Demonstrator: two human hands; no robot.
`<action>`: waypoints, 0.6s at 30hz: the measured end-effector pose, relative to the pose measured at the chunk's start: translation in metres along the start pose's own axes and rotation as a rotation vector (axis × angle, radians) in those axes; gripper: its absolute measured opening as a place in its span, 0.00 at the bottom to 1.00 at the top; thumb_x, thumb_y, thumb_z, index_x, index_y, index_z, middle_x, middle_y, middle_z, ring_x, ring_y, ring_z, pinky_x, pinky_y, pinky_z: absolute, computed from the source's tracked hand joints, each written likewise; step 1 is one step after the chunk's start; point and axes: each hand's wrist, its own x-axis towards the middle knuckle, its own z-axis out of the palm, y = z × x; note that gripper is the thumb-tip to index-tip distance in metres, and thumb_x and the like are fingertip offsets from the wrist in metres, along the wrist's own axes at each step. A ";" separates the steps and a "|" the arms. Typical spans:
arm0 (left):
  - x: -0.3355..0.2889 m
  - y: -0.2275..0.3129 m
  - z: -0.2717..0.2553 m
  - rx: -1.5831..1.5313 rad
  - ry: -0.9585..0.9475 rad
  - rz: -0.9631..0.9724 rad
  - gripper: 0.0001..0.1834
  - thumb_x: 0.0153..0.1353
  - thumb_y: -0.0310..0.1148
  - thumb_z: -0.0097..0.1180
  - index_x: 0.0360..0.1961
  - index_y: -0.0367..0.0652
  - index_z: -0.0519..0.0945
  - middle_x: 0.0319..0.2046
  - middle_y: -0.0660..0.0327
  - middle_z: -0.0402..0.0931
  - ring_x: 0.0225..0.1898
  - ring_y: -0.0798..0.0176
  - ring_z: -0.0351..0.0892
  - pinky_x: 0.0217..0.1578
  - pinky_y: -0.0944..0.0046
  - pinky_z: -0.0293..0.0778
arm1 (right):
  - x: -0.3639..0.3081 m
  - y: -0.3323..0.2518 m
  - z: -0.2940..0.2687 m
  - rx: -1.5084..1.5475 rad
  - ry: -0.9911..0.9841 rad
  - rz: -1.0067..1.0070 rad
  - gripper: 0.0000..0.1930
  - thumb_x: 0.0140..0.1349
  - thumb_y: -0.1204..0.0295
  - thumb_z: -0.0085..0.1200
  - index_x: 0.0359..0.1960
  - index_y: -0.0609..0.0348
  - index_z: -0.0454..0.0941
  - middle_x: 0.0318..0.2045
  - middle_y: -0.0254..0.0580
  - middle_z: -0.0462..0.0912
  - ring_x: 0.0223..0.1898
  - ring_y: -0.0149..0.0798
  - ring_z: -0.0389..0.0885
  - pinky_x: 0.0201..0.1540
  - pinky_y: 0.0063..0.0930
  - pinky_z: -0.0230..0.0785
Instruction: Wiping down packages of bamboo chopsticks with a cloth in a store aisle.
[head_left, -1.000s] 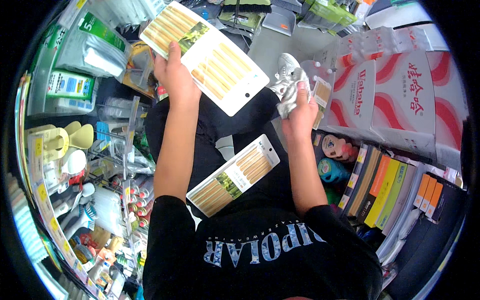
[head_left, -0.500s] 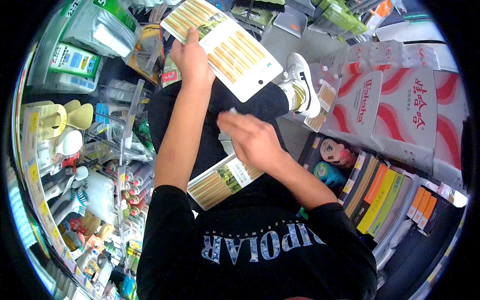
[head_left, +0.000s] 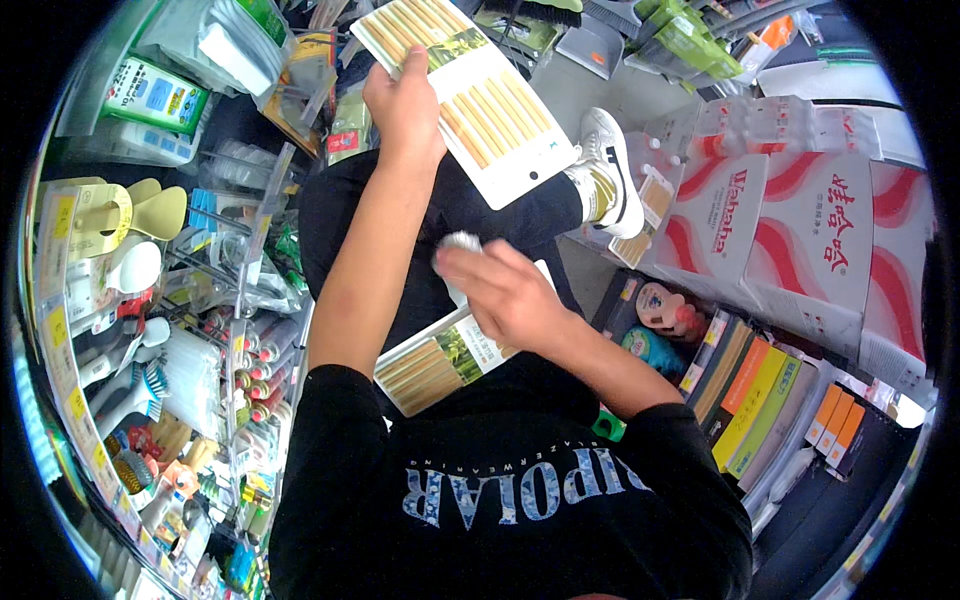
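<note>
My left hand (head_left: 405,115) grips the left edge of a flat pack of wooden chopsticks (head_left: 490,120), thumb on top, and holds it tilted above my legs. My right hand (head_left: 515,300) is closed, slightly blurred, with a crumpled white wad, perhaps tissue (head_left: 461,241), at its fingertips. Below that hand, a second pack of chopsticks (head_left: 425,375) lies across my lap, partly covered by the hand. A white strip shows just behind the right fingers; I cannot make out what it is.
On the left are shelves with hanging scoops (head_left: 155,215), brushes (head_left: 150,390) and small bottles (head_left: 268,370). Red-and-white cartons (head_left: 800,240) stand on the right, beside another chopstick pack (head_left: 645,210). Boxes in several colours (head_left: 765,400) line the lower right. A grey dustpan (head_left: 590,50) lies ahead.
The raised chopstick pack and my left hand have shifted slightly right in view. My right hand has moved a little downward, and more of the white wad shows at its fingertips.
</note>
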 end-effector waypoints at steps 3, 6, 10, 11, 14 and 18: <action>-0.002 0.009 -0.002 0.019 -0.015 0.020 0.13 0.65 0.25 0.51 0.48 0.28 0.69 0.44 0.50 0.76 0.42 0.61 0.79 0.43 0.63 0.76 | -0.002 0.001 -0.020 -0.047 0.154 -0.084 0.23 0.41 0.86 0.52 0.45 0.67 0.80 0.48 0.51 0.80 0.34 0.45 0.78 0.36 0.33 0.70; -0.008 0.018 -0.004 0.096 -0.051 0.122 0.13 0.65 0.25 0.51 0.48 0.28 0.69 0.44 0.50 0.76 0.42 0.60 0.79 0.43 0.63 0.76 | 0.010 0.015 -0.041 -0.294 0.346 0.052 0.19 0.50 0.87 0.49 0.45 0.67 0.79 0.48 0.53 0.81 0.45 0.48 0.81 0.38 0.33 0.70; -0.009 0.009 0.008 0.151 -0.017 0.129 0.13 0.65 0.25 0.51 0.48 0.29 0.69 0.44 0.49 0.76 0.42 0.60 0.79 0.43 0.62 0.76 | 0.015 0.018 -0.017 -0.347 0.184 0.374 0.25 0.49 0.85 0.51 0.53 0.69 0.72 0.50 0.59 0.77 0.44 0.56 0.76 0.47 0.44 0.69; -0.010 0.005 0.012 0.196 0.028 0.133 0.13 0.65 0.25 0.51 0.48 0.29 0.69 0.44 0.49 0.76 0.42 0.60 0.79 0.43 0.62 0.76 | 0.010 0.013 -0.008 -0.295 0.065 0.217 0.25 0.46 0.84 0.52 0.51 0.69 0.74 0.49 0.58 0.77 0.40 0.53 0.76 0.45 0.42 0.70; -0.009 0.002 0.017 0.149 0.044 0.059 0.13 0.65 0.24 0.51 0.48 0.29 0.68 0.44 0.49 0.76 0.42 0.59 0.79 0.42 0.61 0.76 | 0.007 -0.006 -0.009 0.058 -0.029 -0.027 0.21 0.47 0.80 0.54 0.46 0.68 0.78 0.49 0.48 0.78 0.38 0.43 0.77 0.45 0.33 0.71; -0.010 0.009 0.025 0.077 -0.023 0.005 0.14 0.67 0.24 0.46 0.51 0.28 0.67 0.47 0.49 0.75 0.43 0.58 0.80 0.42 0.60 0.78 | -0.005 0.020 -0.047 -0.077 0.466 0.170 0.23 0.51 0.82 0.50 0.52 0.68 0.74 0.53 0.56 0.76 0.44 0.51 0.79 0.48 0.36 0.71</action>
